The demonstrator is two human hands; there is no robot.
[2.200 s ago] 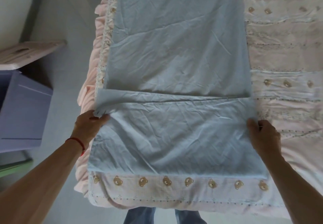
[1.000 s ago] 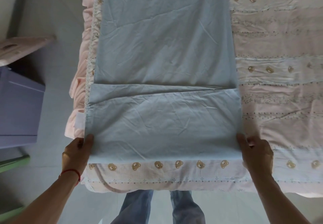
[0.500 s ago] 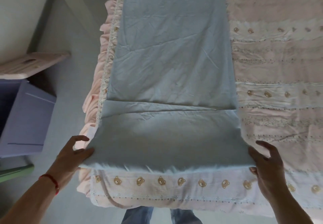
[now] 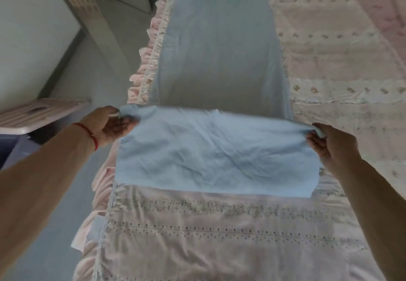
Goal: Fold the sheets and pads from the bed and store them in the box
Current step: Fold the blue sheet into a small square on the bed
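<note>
Status: the task is at an early stage, judged from the layout. The sheet [image 4: 217, 149], a pale blue strip, lies along the left side of the bed [image 4: 219, 236], running from centre frame toward 12 o'clock. Its near end is doubled into a rectangular packet, raised off the bed at its far edge. The far length is unfolded. Nothing is stored yet.

Hands: the left hand [image 4: 109, 124], at 9 o'clock of the packet, pinches the packet's far left corner, fingers curled on the cloth. The right hand [image 4: 329, 142], at 3 o'clock, grips the far right corner the same way. The cloth hangs taut between them.

Remaining, as a judgement: carry the packet over toward 12 o'clock, repeat until the strip is used up, then move the bundle to the box [image 4: 11, 149], which stands on the floor at 9 o'clock with its lid [image 4: 39, 114] propped on it. The pink cover on the bed is not folded.

Materials: the sheet is thin, matte woven cloth, finely creased and limp. The bed cover is soft pink fabric with rows of eyelet embroidery and a gathered ruffle [image 4: 142, 70] along the left edge. The box is smooth, rigid plastic.
</note>
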